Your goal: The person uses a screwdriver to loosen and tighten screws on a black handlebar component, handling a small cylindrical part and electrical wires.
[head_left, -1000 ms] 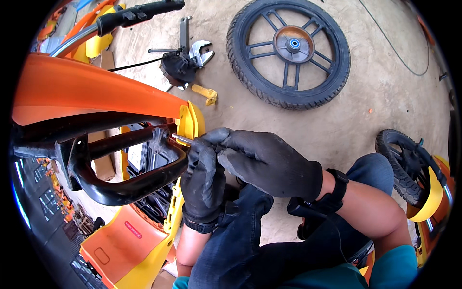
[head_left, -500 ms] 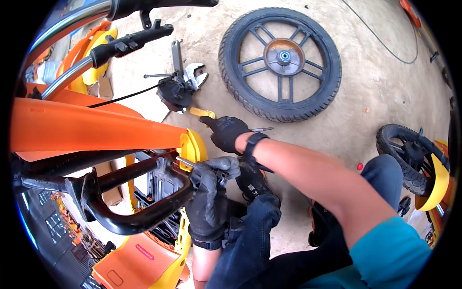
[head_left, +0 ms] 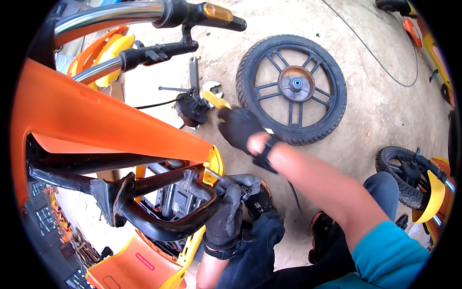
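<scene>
My left hand [head_left: 225,214], in a grey-black glove, is closed on a thin metal rod [head_left: 211,173] beside the yellow bracket [head_left: 215,161] at the end of the orange cover [head_left: 120,118]. Just below the bracket, a black tubular frame [head_left: 166,224] curves next to that hand. My right hand [head_left: 239,129], black-gloved and slightly blurred, is wrapped round a screwdriver, whose yellow handle [head_left: 215,99] sticks out toward the upper left. Most of its shaft is hidden by the hand. Past the handle lie a black brake plate [head_left: 193,111] with a cable and a silver adjustable wrench [head_left: 216,88].
A spoked wheel with tyre [head_left: 244,77] lies flat on the concrete floor at the upper middle. Chrome fork tubes [head_left: 110,18] reach in at upper left. Another wheel [head_left: 392,166] with a yellow fender [head_left: 432,190] stands at right. An orange panel [head_left: 137,265] is at lower left.
The view has shifted, so the frame, bracket and wheel sit farther right and lower. My right hand has swung the screwdriver to a steeper tilt; my left still grips the rod.
</scene>
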The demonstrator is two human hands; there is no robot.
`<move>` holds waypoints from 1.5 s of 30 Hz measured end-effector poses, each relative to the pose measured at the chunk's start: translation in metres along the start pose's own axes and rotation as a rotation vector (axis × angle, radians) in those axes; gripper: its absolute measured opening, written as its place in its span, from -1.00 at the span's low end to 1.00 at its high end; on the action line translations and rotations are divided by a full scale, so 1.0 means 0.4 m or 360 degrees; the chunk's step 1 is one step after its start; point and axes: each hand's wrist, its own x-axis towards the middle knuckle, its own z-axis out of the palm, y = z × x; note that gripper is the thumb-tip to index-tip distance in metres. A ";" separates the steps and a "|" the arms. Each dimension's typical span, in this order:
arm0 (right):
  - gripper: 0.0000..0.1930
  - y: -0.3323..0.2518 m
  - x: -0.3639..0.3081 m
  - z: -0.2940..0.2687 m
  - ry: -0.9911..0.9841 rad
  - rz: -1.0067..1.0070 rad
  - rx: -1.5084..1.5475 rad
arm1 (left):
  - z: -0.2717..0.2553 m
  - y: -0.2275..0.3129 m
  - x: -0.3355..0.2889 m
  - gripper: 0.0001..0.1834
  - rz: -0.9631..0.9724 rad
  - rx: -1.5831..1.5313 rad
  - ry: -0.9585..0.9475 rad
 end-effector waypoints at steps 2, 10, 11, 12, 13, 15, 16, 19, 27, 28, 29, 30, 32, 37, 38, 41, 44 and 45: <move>-0.71 -0.042 0.135 -0.048 -0.0093 -0.0180 -0.0115 | 0.023 0.009 0.004 -0.62 -0.0017 0.0046 -0.0006; -0.59 -0.014 0.014 -0.168 -0.0028 -0.0096 0.0410 | 0.030 -0.002 0.002 -0.59 -0.0008 -0.0254 0.0132; -0.61 0.039 -0.031 -0.173 -0.0142 0.0000 0.0732 | 0.023 -0.007 -0.001 -0.61 -0.0020 -0.0338 0.0139; -0.64 0.071 -0.066 -0.193 -0.0274 0.0233 0.1156 | 0.021 -0.010 -0.005 -0.61 -0.0009 -0.0340 0.0102; -0.72 0.092 -0.096 -0.215 -0.0309 0.0406 0.1323 | 0.022 -0.009 -0.003 -0.61 0.0006 -0.0337 0.0054; -0.77 0.077 -0.142 -0.278 -0.0143 0.0648 0.1523 | 0.032 -0.011 -0.001 -0.61 0.0013 -0.0261 0.0023; -0.78 0.075 -0.153 -0.278 0.0087 0.0245 0.1424 | 0.038 -0.015 0.000 -0.60 0.0001 -0.0185 0.0034; -0.84 0.041 -0.198 -0.285 0.0550 -0.0539 0.1168 | 0.055 -0.015 0.001 -0.60 -0.0047 0.0127 -0.0001; -0.94 -0.053 -0.301 -0.374 0.0585 -0.0377 0.0871 | 0.077 -0.006 -0.020 -0.67 -0.0283 -0.0277 -0.0307; -0.93 -0.062 -0.312 -0.389 0.0383 -0.0077 0.1087 | 0.070 -0.005 -0.015 -0.67 -0.0250 -0.0325 -0.0293; -0.92 -0.063 -0.326 -0.396 0.0175 0.0227 0.1293 | 0.065 -0.005 -0.012 -0.66 -0.0219 -0.0371 -0.0279; -0.87 -0.054 -0.349 -0.397 0.0277 -0.0001 0.0793 | 0.066 -0.003 -0.011 -0.66 -0.0110 -0.0389 -0.0294; -0.84 -0.071 -0.372 -0.453 -0.0343 0.0203 0.0687 | 0.046 -0.011 -0.017 -0.65 -0.0128 -0.0413 -0.0243; -0.79 -0.081 -0.396 -0.493 -0.0643 0.0718 0.0901 | 0.082 0.008 -0.010 -0.61 -0.0077 -0.0374 -0.0049; -0.78 -0.071 -0.396 -0.491 -0.0595 0.0709 0.1035 | 0.074 0.000 -0.003 -0.56 -0.0066 -0.0234 0.0034; -0.74 -0.065 -0.394 -0.507 -0.0570 0.0604 0.1158 | 0.051 -0.008 0.007 -0.56 -0.0045 -0.0488 -0.0084; -0.72 -0.045 -0.405 -0.508 -0.0489 0.0573 0.1292 | 0.076 -0.003 0.004 -0.57 0.0037 -0.0638 0.0085; -0.72 -0.044 -0.405 -0.505 -0.0526 0.0593 0.1284 | 0.066 -0.009 0.008 -0.57 0.0048 -0.0558 0.0067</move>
